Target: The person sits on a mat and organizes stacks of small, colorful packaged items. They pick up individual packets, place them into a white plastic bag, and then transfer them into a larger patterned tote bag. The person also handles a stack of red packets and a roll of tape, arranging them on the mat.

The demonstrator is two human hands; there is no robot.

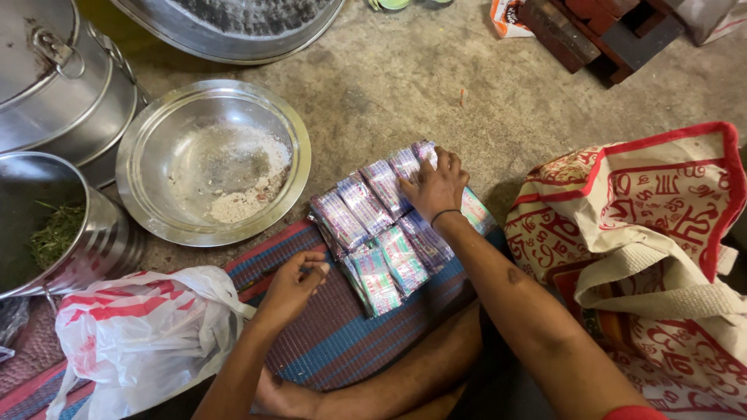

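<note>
Head view: hands on sachets.

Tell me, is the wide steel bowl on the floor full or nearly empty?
Nearly empty: the steel bowl holds only a thin patch of white powder, with bare metal showing around it.

Black wristband, red sleeve.

I sat on a bare concrete floor. On it lay a striped woven mat, a steel bowl, steel pots, a red-patterned bag and wooden blocks.
</note>
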